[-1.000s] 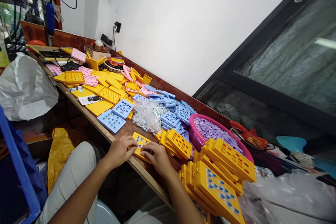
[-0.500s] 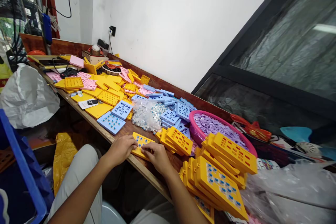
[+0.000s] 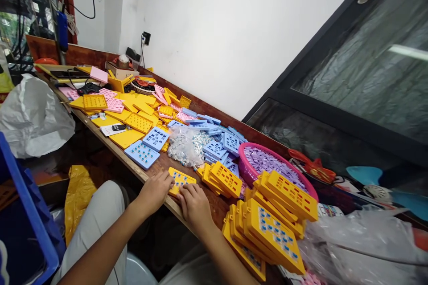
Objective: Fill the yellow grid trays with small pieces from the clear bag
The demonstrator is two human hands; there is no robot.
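Note:
A yellow board (image 3: 182, 178) with small blue pieces lies on the wooden table close to its front edge. My left hand (image 3: 156, 191) has its curled fingers on the board's left side. From the right, my right hand (image 3: 195, 205) rests over the board's near right corner, fingers bent together, partly covering it. Whatever is between the fingertips is too small to make out. Just behind the board sits a clear plastic bag (image 3: 185, 146) of small pieces. Two light blue boards (image 3: 142, 155) lie to the left, one overlapping the other.
Yellow boards are stacked at the right (image 3: 274, 236), beside my right forearm. Behind them stands a pink basket (image 3: 243, 169) of purple pieces. Yellow and pink boards cover the table's far left. A blue crate (image 3: 30, 213) is at lower left.
My right hand has turned and moved slightly toward the near side of the board, its fingers now flatter over the corner. The camera view has shifted slightly.

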